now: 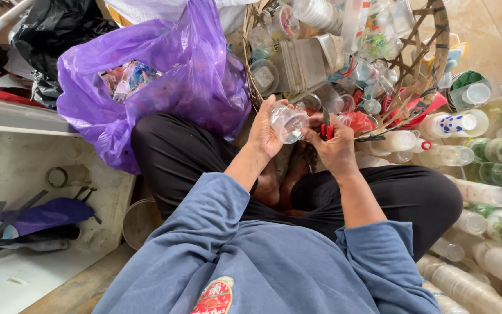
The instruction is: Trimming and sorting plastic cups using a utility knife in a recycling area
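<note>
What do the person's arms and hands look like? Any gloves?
No gloves: both hands, left and right, are bare. Loose blue sleeves are pushed up, leaving the forearms uncovered. No watch or bracelet shows on either wrist.

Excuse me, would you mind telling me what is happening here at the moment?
A person sits cross-legged on the floor. The left hand holds a small clear plastic cup, and the right hand grips a red-handled tool right beside it. A woven basket of mixed plastic containers lies in front, a purple bag sits to the left, and clear bottles are piled on the right.
</note>
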